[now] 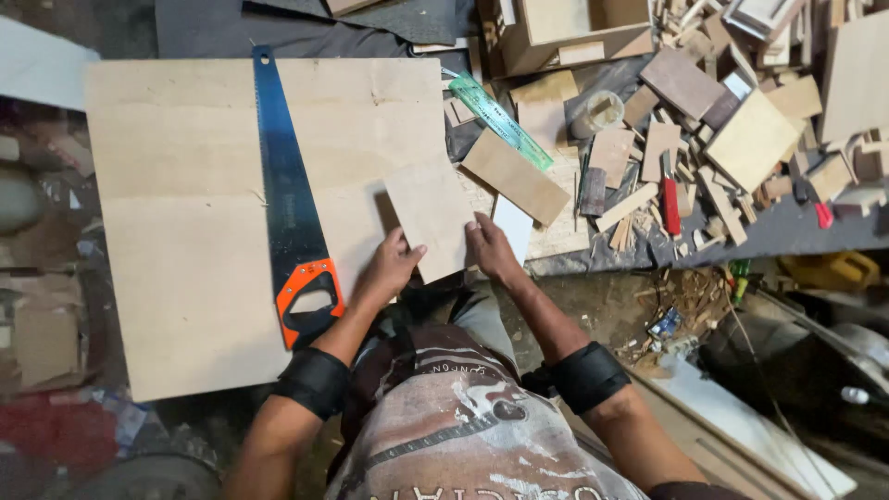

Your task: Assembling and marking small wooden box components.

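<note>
Head view: both hands grip a small wooden panel over a plywood sheet.

Left hand (pixel 389 270) pinches the small panel's (pixel 431 215) lower left edge; right hand (pixel 491 250) clasps its lower right corner. Its long axis runs away from the person, between both hands. Beside it on the plywood sheet (pixel 185 213) lies a handsaw (pixel 292 208).
</note>
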